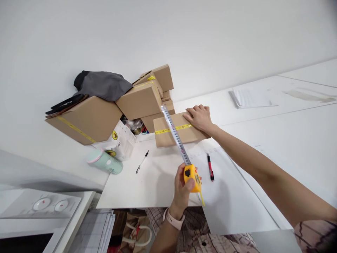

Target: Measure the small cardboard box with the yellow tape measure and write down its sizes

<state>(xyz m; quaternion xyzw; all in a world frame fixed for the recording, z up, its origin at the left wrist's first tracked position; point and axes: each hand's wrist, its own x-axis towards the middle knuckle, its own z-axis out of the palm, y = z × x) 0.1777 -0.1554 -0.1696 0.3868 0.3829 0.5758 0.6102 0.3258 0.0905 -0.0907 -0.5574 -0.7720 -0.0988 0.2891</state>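
Tape measure [193,179] is gripped by the L hand [182,188] above the tabletop [147,196], nr its front edge; the yellow case is wrapped by the fingers, w/ the thumb pressed on its side. Blade [175,135] is drawn out & aimed twd the back edge, crossing in view the L part of a taped carton [163,140]; whether the two touch can't be told. Carton is set nr the back edge, & its R end is covered by the R hand [201,117], palm down, fingers slightly spread. A pale pink band [173,219] is worn on the L wrist.

A clear-&-black pen [142,161] is laid btwn the carton & the tabletop's L edge. A red-&-black pen [210,168] is placed on a white sheet [244,203] by the front edge, R of the tape measure. A mint bottle [106,162] is stood nr the L edge, just beside a white box [127,138]. Other cartons [139,100] are stacked twd the back L corner, partly covered by a grey cloth [105,84]. Papers [252,97] are piled nr the back edge, further R.
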